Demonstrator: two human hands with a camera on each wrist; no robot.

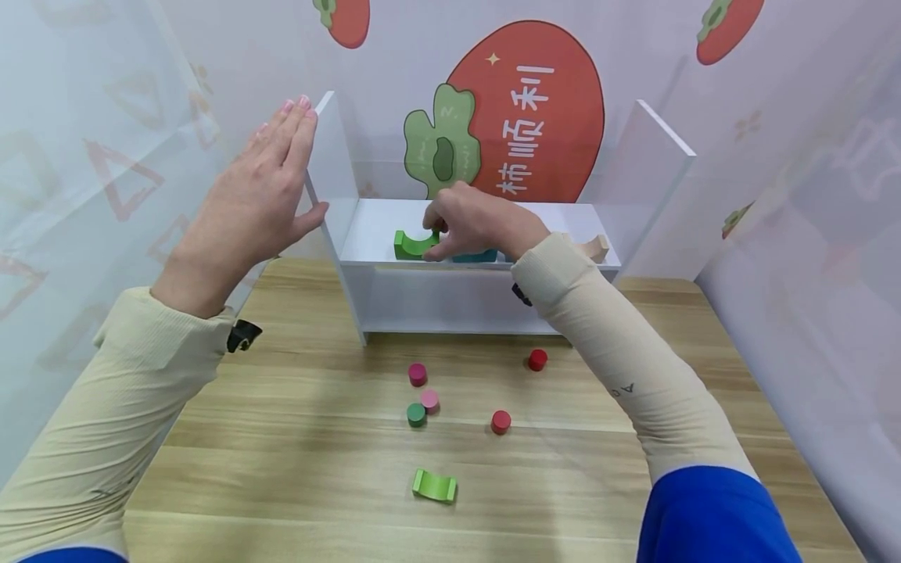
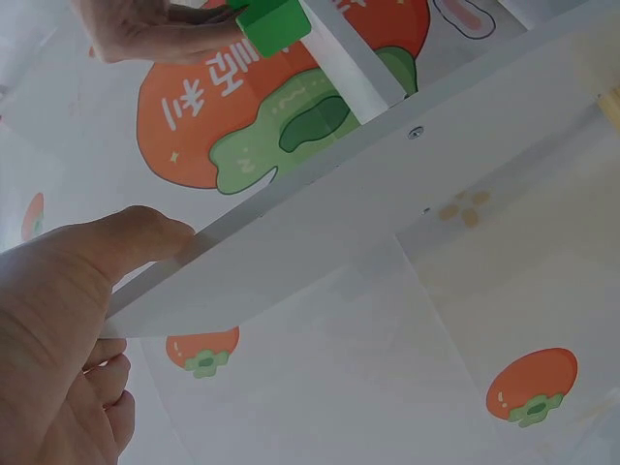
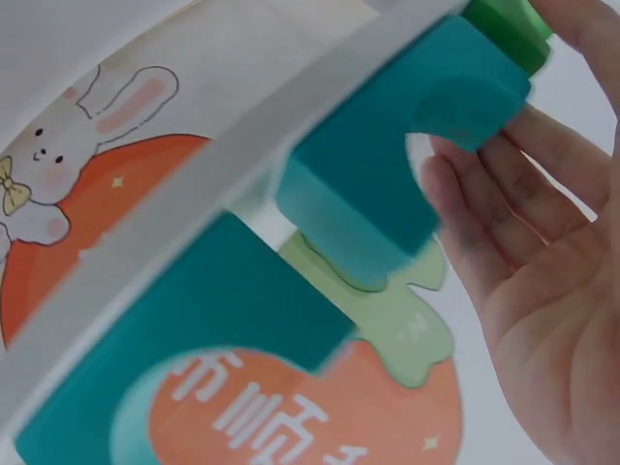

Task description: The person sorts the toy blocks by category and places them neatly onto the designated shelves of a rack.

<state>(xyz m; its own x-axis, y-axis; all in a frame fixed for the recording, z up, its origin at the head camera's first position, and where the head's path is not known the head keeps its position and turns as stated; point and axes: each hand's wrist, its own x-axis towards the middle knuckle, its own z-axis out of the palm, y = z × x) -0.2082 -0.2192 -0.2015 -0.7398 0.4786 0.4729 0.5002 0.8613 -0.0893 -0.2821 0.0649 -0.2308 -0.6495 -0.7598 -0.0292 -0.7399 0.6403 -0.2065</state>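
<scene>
1. Green arch block sits at the front edge of the white shelf, toward its left end, hollow side up.
2. Right hand has its grip on that block, pinching its right end between thumb and fingers.
3. Left hand is at the shelf unit's left side panel; its grip is released, fingers straight and together, thumb on the panel's front edge.
4. Teal arch blocks follow to the right of the green one, partly hidden by the right arm in the head view, with a beige block near the shelf's right end, by the right side panel.
5. On the wooden counter, before the unit's lower front edge, lie a magenta cylinder, a pink cylinder touching a dark green cylinder, and two red cylinders farther toward the counter's right edge.
6. Lime curved block lies nearest the person.
</scene>
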